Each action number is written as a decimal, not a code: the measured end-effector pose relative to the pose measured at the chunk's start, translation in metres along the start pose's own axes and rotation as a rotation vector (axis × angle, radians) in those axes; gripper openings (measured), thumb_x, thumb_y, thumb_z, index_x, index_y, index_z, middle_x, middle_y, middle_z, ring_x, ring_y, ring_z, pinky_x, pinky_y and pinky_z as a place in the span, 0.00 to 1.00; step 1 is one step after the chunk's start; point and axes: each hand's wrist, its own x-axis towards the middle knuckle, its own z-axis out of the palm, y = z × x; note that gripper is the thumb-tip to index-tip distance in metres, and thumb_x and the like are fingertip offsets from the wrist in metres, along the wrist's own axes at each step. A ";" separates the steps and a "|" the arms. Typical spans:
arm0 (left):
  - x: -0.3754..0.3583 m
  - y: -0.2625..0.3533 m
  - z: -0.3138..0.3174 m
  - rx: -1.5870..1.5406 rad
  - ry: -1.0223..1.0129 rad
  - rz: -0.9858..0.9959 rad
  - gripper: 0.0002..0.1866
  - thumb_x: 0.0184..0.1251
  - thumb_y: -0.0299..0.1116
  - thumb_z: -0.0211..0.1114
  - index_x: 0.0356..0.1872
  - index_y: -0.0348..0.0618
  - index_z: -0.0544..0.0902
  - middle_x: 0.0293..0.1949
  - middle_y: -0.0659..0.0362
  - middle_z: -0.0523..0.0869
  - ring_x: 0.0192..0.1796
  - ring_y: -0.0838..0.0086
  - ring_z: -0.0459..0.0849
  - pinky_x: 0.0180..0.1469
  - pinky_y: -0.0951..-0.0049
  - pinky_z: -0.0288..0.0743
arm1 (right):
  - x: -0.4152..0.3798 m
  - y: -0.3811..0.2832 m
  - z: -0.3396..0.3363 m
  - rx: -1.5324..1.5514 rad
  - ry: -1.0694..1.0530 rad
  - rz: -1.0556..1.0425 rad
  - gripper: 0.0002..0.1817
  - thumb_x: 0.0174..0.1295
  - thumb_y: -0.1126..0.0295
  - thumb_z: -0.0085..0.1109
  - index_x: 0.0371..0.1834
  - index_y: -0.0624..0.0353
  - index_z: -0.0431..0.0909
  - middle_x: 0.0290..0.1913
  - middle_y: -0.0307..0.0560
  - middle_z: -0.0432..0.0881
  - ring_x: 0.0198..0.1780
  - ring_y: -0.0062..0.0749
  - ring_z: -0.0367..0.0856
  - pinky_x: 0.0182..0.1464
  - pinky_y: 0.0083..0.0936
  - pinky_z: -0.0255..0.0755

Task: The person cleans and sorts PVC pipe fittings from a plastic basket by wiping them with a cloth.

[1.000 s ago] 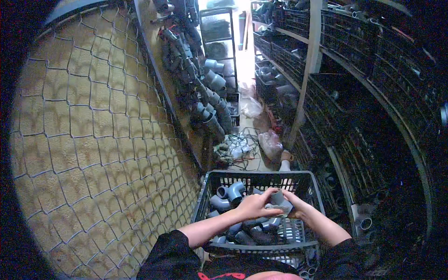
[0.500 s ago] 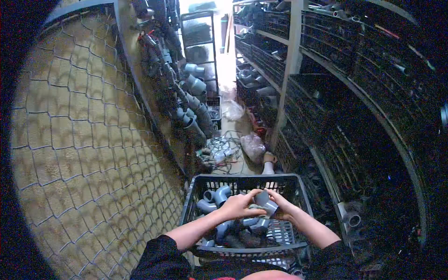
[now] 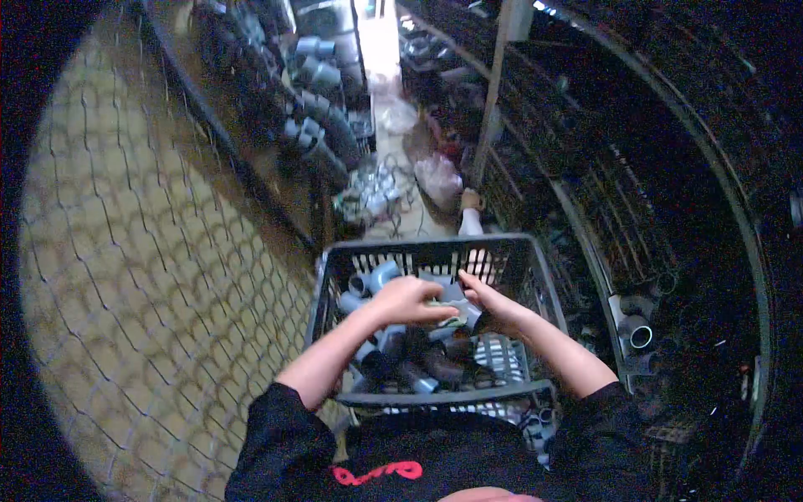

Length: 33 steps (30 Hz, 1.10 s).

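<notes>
Over a black plastic basket (image 3: 435, 393), both my hands are close together around a grey plastic pipe fitting (image 3: 452, 292). My right hand (image 3: 495, 308) supports it from the right, fingers along its side. My left hand (image 3: 407, 301) is curled at its left with a pale greenish crumpled piece, seemingly a cloth (image 3: 456, 320), by the thumb. Part of the fitting is hidden behind fingers. Several grey elbow fittings (image 3: 385, 274) lie in the basket below, some in deep shadow.
Chain-link mesh (image 3: 150, 276) runs along the left. Dark shelving with crates (image 3: 602, 201) lines the right. Ahead, the narrow aisle holds plastic bags (image 3: 437, 177) and tangled cords and scraps (image 3: 372, 192). Another person's hand (image 3: 471, 201) reaches in beyond the basket. Large pipe fittings (image 3: 318, 71) are stacked ahead left.
The view has tipped downward, so the basket and hands sit higher in the picture and my shirt shows. The hands stay around the fitting, with the left fingers slightly shifted.
</notes>
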 end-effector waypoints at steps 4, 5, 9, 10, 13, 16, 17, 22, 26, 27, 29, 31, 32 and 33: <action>-0.006 0.008 0.000 0.061 0.041 0.020 0.34 0.51 0.71 0.66 0.32 0.44 0.84 0.24 0.48 0.84 0.31 0.51 0.85 0.33 0.55 0.76 | -0.008 0.000 0.027 -0.050 0.131 -0.100 0.40 0.69 0.31 0.35 0.65 0.54 0.72 0.51 0.44 0.83 0.47 0.29 0.83 0.52 0.27 0.76; -0.006 0.004 0.003 0.053 0.040 0.004 0.33 0.54 0.70 0.64 0.31 0.45 0.84 0.24 0.48 0.84 0.31 0.51 0.85 0.33 0.55 0.76 | -0.006 -0.003 0.022 -0.072 0.092 0.002 0.39 0.70 0.32 0.34 0.66 0.53 0.72 0.52 0.42 0.83 0.50 0.27 0.82 0.53 0.27 0.75; 0.000 0.000 0.008 -0.015 0.046 0.037 0.22 0.70 0.56 0.56 0.36 0.47 0.82 0.23 0.47 0.83 0.29 0.50 0.84 0.32 0.51 0.75 | 0.023 0.007 -0.004 -0.025 0.105 -0.087 0.39 0.71 0.33 0.32 0.61 0.55 0.75 0.50 0.41 0.84 0.47 0.27 0.83 0.47 0.27 0.77; 0.002 0.001 0.010 -0.006 0.058 0.029 0.20 0.72 0.53 0.55 0.38 0.47 0.81 0.23 0.47 0.83 0.28 0.49 0.84 0.33 0.51 0.76 | 0.025 0.008 -0.010 0.006 0.122 -0.070 0.37 0.71 0.35 0.32 0.59 0.55 0.76 0.49 0.41 0.83 0.48 0.26 0.82 0.48 0.29 0.77; 0.005 -0.009 0.016 -0.149 0.034 -0.002 0.17 0.74 0.49 0.54 0.44 0.45 0.80 0.28 0.45 0.84 0.32 0.49 0.84 0.36 0.51 0.77 | 0.032 0.019 -0.017 -0.036 0.156 -0.061 0.31 0.73 0.42 0.34 0.55 0.56 0.77 0.47 0.40 0.83 0.47 0.25 0.80 0.48 0.29 0.76; 0.001 -0.015 0.006 -0.383 -0.058 0.170 0.17 0.75 0.44 0.55 0.48 0.40 0.79 0.30 0.48 0.83 0.32 0.63 0.83 0.37 0.62 0.75 | 0.030 0.015 -0.013 -0.150 0.140 -0.046 0.29 0.75 0.46 0.34 0.59 0.58 0.75 0.52 0.41 0.81 0.53 0.27 0.78 0.57 0.24 0.69; -0.001 -0.011 -0.002 -0.473 -0.083 0.162 0.17 0.73 0.45 0.58 0.45 0.38 0.79 0.28 0.52 0.82 0.30 0.71 0.80 0.35 0.65 0.73 | 0.036 0.024 -0.024 -0.159 0.094 -0.048 0.31 0.75 0.44 0.35 0.60 0.58 0.74 0.53 0.41 0.81 0.54 0.28 0.77 0.59 0.24 0.69; -0.008 -0.004 -0.019 -0.421 0.008 0.150 0.22 0.67 0.51 0.65 0.34 0.37 0.80 0.23 0.52 0.80 0.25 0.71 0.77 0.31 0.65 0.71 | 0.003 -0.014 -0.022 -0.041 -0.087 0.146 0.29 0.76 0.47 0.41 0.67 0.59 0.69 0.61 0.42 0.77 0.60 0.25 0.74 0.61 0.26 0.70; -0.007 -0.003 -0.012 -0.381 0.102 0.137 0.24 0.65 0.54 0.66 0.29 0.38 0.79 0.22 0.50 0.80 0.25 0.67 0.81 0.30 0.65 0.72 | 0.015 -0.002 -0.027 -0.163 -0.086 -0.149 0.31 0.72 0.50 0.53 0.69 0.61 0.65 0.64 0.43 0.73 0.61 0.24 0.72 0.63 0.25 0.67; -0.007 -0.002 -0.008 -0.377 0.120 0.123 0.24 0.64 0.54 0.66 0.29 0.38 0.79 0.23 0.49 0.81 0.25 0.65 0.82 0.30 0.64 0.72 | 0.011 -0.006 -0.024 -0.263 -0.074 -0.164 0.33 0.70 0.49 0.55 0.69 0.62 0.64 0.64 0.44 0.73 0.62 0.24 0.71 0.64 0.24 0.66; -0.002 -0.008 0.006 -0.300 0.159 0.115 0.21 0.67 0.53 0.63 0.33 0.41 0.80 0.25 0.48 0.83 0.28 0.57 0.84 0.32 0.60 0.73 | 0.008 -0.002 -0.017 -0.488 -0.021 -0.251 0.39 0.65 0.44 0.60 0.70 0.62 0.63 0.62 0.45 0.73 0.61 0.25 0.70 0.64 0.24 0.65; -0.002 -0.012 0.008 -0.320 0.092 0.123 0.20 0.70 0.51 0.60 0.35 0.42 0.80 0.26 0.48 0.84 0.29 0.54 0.84 0.33 0.58 0.74 | 0.016 0.004 -0.011 -0.303 0.007 -0.224 0.38 0.67 0.41 0.55 0.69 0.59 0.65 0.60 0.43 0.76 0.59 0.27 0.73 0.64 0.28 0.66; -0.001 -0.013 0.007 -0.328 0.061 0.128 0.19 0.71 0.51 0.58 0.36 0.43 0.80 0.26 0.48 0.84 0.30 0.52 0.84 0.34 0.56 0.74 | 0.016 0.001 -0.007 -0.161 0.011 -0.144 0.39 0.67 0.37 0.50 0.69 0.57 0.66 0.60 0.42 0.77 0.59 0.28 0.75 0.64 0.30 0.67; -0.001 -0.013 0.006 -0.288 0.060 0.122 0.18 0.74 0.49 0.54 0.41 0.43 0.78 0.27 0.46 0.84 0.32 0.51 0.85 0.35 0.53 0.75 | 0.015 -0.003 -0.001 -0.018 0.025 -0.067 0.40 0.67 0.34 0.45 0.69 0.56 0.67 0.60 0.41 0.77 0.59 0.30 0.76 0.63 0.32 0.68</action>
